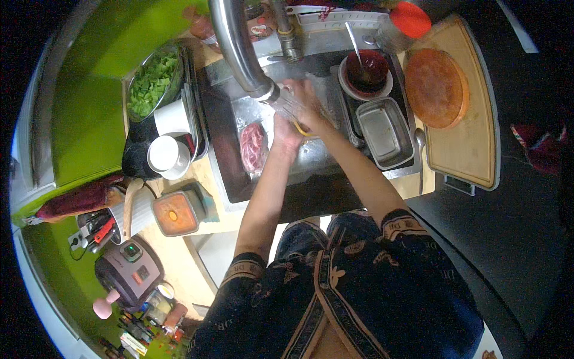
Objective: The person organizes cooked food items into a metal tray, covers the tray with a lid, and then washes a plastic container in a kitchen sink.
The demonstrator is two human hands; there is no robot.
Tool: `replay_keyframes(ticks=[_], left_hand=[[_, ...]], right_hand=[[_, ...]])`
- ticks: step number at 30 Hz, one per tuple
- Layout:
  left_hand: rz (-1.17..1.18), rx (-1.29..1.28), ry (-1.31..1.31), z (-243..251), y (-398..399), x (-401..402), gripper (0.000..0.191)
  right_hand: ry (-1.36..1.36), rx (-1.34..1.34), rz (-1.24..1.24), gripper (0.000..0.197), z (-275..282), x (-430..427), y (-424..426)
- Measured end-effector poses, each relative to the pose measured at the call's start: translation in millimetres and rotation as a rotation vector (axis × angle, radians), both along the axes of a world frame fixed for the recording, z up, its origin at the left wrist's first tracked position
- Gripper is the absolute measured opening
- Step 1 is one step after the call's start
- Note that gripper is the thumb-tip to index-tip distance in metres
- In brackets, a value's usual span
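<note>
Both hands are together under water streaming from a metal faucet (244, 58) over the sink (314, 157). My right hand (309, 105) lies across the upper part of my left hand (286, 128), its fingers blurred. A small pale pinkish patch shows by the fingers, too blurred to name. Between the hands and my right wrist a thin curved yellow thing (305, 130) shows; what it belongs to is hidden. The water and the right hand cover most of the left fingers. Left of my left hand, a piece of raw red meat (253, 148) lies in the sink, apart from it.
Right of the hands stand a rectangular metal pan (385, 132) and a dark red bowl (374, 67) with a spoon. Beyond are a round wooden board (435, 89) and a larger cutting board (480, 134). At left are a bowl of chopped greens (152, 85), white cups (166, 152) and a food container (175, 213).
</note>
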State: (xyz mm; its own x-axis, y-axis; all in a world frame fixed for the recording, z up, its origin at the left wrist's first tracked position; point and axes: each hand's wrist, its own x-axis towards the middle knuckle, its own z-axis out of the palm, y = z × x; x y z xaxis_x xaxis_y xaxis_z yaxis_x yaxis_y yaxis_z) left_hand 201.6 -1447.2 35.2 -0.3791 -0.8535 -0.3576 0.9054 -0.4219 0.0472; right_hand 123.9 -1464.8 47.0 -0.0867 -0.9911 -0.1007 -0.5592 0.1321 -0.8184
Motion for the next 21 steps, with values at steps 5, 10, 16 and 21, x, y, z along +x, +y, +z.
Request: replay_keyframes(ticks=[5,10,16,21], left_hand=[[-0.080,0.003,-0.301,54.0,-9.0,-7.7,0.033],[-0.026,0.002,-0.259,20.3,6.2,-16.7,0.034],[0.024,0.156,-0.563,-25.1,14.1,23.9,0.024],[-0.120,0.165,-0.969,-13.7,15.3,15.6,0.011]], right_hand=[[0.064,-0.387,0.154,0.034,-38.9,-5.3,24.2],[0.241,-0.273,0.100,0.033,-11.5,-21.2,11.2],[-0.126,0.068,0.503,0.028,20.5,-26.2,33.8],[-0.256,-0.109,0.200,0.021,16.6,-49.3,-63.3]])
